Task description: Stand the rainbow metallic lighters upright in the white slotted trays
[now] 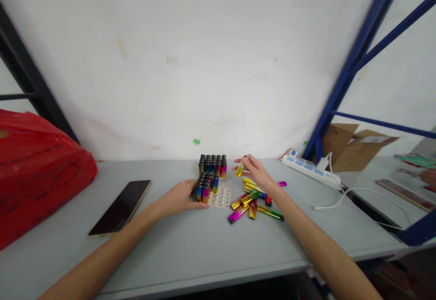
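Note:
My right hand (256, 171) pinches a gold lighter (240, 169), tilted, above the right side of a white tray with round holes (224, 198). Its other fingers stretch out to the left. On the tray's left edge, my left hand (180, 197) has its thumb along the front and its fingers behind, partly hidden by lighters. Upright lighters (205, 191) with black tops stand in the left part of the tray, while holes at the right are bare. Behind them is another block of upright lighters (213, 165). A loose heap of shiny coloured lighters (250, 199) lies below my right hand.
On the left lie a dark phone (121, 207) and a red plastic bag (37, 173). At the right are a white power strip (311, 169) with cables, a blue metal frame (340, 89), a cardboard box (357, 148) and another person's hand (428, 176). A wall closes off the back.

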`<state>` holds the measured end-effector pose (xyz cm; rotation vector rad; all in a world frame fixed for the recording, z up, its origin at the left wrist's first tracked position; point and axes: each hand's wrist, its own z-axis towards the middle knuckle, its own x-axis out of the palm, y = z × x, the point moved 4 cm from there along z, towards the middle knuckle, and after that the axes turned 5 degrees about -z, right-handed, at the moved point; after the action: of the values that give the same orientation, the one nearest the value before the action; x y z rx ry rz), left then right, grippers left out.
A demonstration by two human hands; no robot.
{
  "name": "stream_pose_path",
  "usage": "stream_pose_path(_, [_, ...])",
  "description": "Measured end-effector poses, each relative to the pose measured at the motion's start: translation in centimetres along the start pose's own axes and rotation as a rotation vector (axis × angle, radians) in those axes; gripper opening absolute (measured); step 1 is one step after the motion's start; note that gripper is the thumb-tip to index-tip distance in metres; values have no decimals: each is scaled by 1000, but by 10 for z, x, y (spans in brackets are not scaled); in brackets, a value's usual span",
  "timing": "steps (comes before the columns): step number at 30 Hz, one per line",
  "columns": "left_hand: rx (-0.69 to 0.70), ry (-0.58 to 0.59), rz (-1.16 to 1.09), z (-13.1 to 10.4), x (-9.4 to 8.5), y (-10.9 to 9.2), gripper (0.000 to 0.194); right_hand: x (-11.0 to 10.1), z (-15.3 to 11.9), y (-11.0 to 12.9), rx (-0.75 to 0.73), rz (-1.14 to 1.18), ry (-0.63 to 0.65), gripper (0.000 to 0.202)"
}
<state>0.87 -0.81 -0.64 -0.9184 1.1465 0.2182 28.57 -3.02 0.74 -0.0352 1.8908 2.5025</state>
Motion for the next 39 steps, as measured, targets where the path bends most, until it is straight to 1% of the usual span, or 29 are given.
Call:
stream_pose_path(2, [-4,-6,-6,0,0,1,73,9,-3,1,25,24,60,49])
stream_pose_path(5, [4,-9,-17,0,0,1,72,20,-6,3,28,-20,99,47])
stream_pose_path(9, [25,-3,-32,1,0,0,68,32,-7,6,1,-54,93,45])
stream_pose_path(13, [35,0,-49,0,-1,-3,66,41,-8,0,14,-106,68,46])
stream_pose_path(15, [41,6,-50,0,-1,-4,66,42,-8,-4,-4,-229,29,46])
stream_pose_path(19, [49,-1,-44,0,0,-1,67,41,-10,-2,-138,-541,-97,52])
stream_pose_path(22, [43,-9,-41,0,1,1,67,42,-12,1,-160,-650,-146,54])
stream_pose_path(31, [38,-5,-33,1,1,2,68,41,-13,3,-174,-718,-191,33])
stream_pose_path(33, [43,-3,-36,1,1,2,68,41,-12,3,-167,-723,-191,36])
stream_pose_path(37, [53,-14,-51,1,0,1,68,44,-13,3,-168,-719,-156,50])
stream_pose_path(39, [53,-10,-53,0,0,-2,67,45,-14,4,-173,-729,-136,51])
